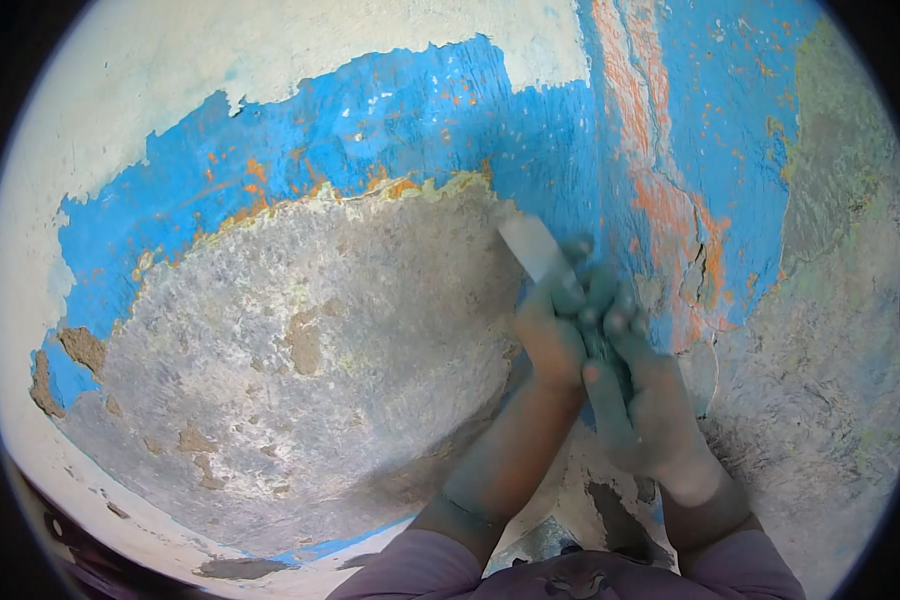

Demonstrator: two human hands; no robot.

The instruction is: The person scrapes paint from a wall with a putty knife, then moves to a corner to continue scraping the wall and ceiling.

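A scraper with a flat, pale blade (533, 245) points up and left at the wall. Its tip lies by the border where blue paint (370, 130) meets bare grey plaster (400, 300). Whether the tip touches the wall I cannot tell. Fingers of my left hand (555, 335) are closed around the scraper just below the blade. My right hand (645, 390) is wrapped round the handle lower down, its fingers close against the left hand. Dust coats both hands, and most of the handle is hidden by them.
White paint (270, 40) covers the wall above a ragged blue edge. To the right run a cracked strip with orange patches (685, 220) and more grey plaster (820, 400). Small brown holes (82, 350) pit the left side. My purple sleeves show at the bottom.
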